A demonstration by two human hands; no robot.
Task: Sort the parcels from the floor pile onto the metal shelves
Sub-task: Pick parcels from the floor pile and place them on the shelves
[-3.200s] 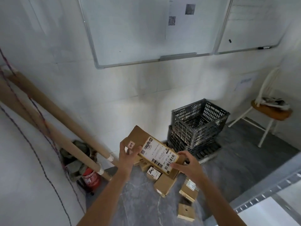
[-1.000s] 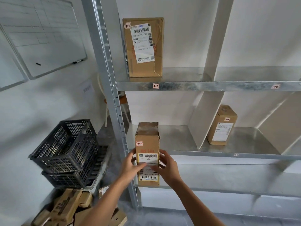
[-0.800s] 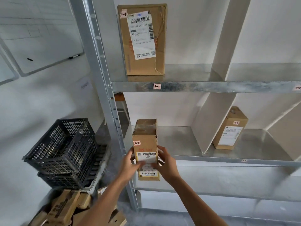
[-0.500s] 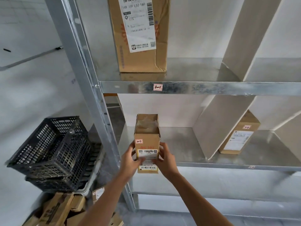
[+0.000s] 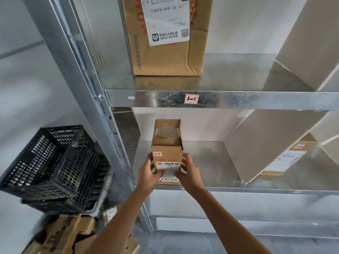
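Left hand (image 5: 148,176) and right hand (image 5: 189,173) clasp the small parcel (image 5: 167,154) upright on the metal shelf (image 5: 211,162), black crates (image 5: 49,167) alongside.

Both hands have pushed the parcel (image 5: 167,143) onto the shelf (image 5: 207,162).

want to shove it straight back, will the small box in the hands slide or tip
Likely slides easily: the small box is flat cardboard and the metal shelf looks smooth. Tipping seems unlikely, since it runs long front to back. Probably stiff and light: the left hand and right hand hold its sides without denting them.
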